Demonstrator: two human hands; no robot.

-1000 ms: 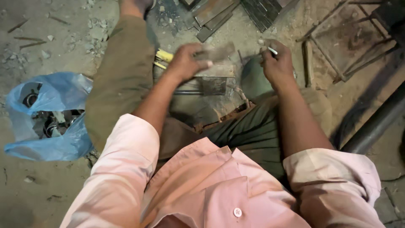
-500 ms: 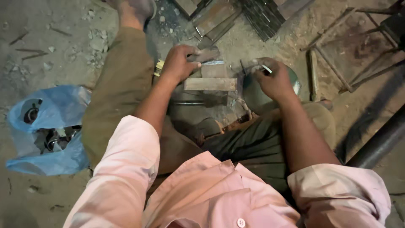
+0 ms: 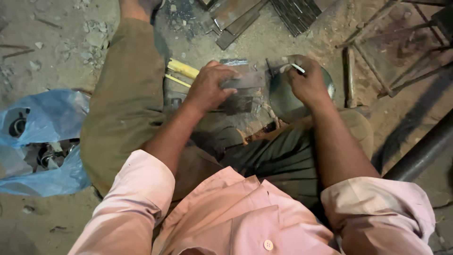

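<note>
I sit on a dusty workshop floor with my legs spread. My left hand (image 3: 210, 87) presses down on a flat grey metal piece (image 3: 243, 84) that lies on the floor between my legs. My right hand (image 3: 306, 82) is closed around a thin white stick (image 3: 297, 69), its tip near the right end of the metal piece, above a round dark metal disc (image 3: 283, 97). Yellow-handled tools (image 3: 181, 68) lie just left of my left hand.
A blue plastic bag (image 3: 42, 141) holding round metal parts lies at the left. Flat metal strips (image 3: 236, 16) and a bundle of thin rods (image 3: 297, 14) lie at the top. A hammer (image 3: 349, 75) and a welded rod frame (image 3: 401, 42) are at the right, a dark pipe (image 3: 424, 148) lower right.
My left hand has slid a little along the metal piece and now covers its left part. My right hand keeps the white stick and has stayed beside the piece.
</note>
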